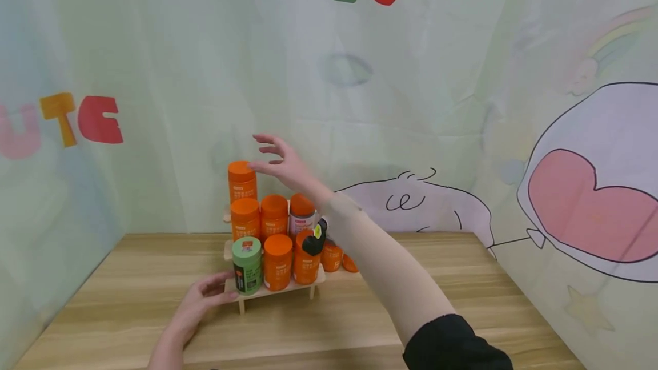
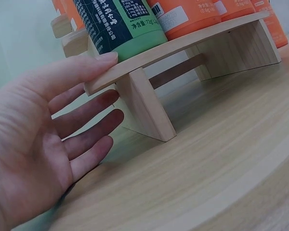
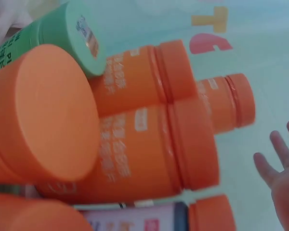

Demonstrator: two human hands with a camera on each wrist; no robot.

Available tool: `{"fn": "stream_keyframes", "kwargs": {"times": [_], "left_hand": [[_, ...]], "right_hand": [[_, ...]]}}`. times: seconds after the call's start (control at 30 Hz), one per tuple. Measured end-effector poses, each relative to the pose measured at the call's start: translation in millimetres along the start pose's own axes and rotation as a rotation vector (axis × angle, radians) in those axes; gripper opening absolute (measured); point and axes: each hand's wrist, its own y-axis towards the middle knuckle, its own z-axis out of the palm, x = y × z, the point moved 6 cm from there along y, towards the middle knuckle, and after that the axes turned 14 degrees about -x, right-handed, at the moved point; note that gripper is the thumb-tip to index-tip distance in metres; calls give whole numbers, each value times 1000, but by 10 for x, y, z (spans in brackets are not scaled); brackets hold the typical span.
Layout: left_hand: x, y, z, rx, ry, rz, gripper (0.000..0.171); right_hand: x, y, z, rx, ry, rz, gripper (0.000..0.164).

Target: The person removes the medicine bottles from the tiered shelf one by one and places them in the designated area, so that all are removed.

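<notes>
A stepped wooden rack [image 1: 280, 292] carries bottles on three levels. My left hand [image 1: 197, 301] holds its front left corner, the thumb on top of the board and the fingers below, beside a wooden leg [image 2: 147, 106]. Right by that thumb stands a green bottle [image 1: 247, 267], with orange bottles [image 1: 278, 262] beside it and on the step behind. On the top step is a single orange bottle [image 1: 242, 184]. My right hand [image 1: 283, 164] is raised beside its cap, fingers spread and relaxed, holding nothing; the right wrist view shows a gap between fingers and cap.
A bottle with a pale label [image 1: 301, 222] stands at the right of the middle step, partly behind the right forearm. More orange bottles [image 1: 331, 257] stand on the table right of the rack. A printed cloth wall [image 1: 195, 101] rises close behind.
</notes>
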Motion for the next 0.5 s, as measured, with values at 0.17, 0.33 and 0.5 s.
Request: {"fn": "stream_keyframes", "kwargs": {"times": [0.17, 0.33, 0.5], "left_hand": [[25, -41, -11, 3, 8, -4, 65], [15, -36, -11, 0, 11, -5, 65], [-1, 26, 0, 6, 0, 12, 64]], "right_hand": [[-73, -33, 230, 51, -42, 51, 67], [-166, -17, 333, 132, -90, 105, 70], [-178, 7, 344, 188, -111, 113, 70]]}}
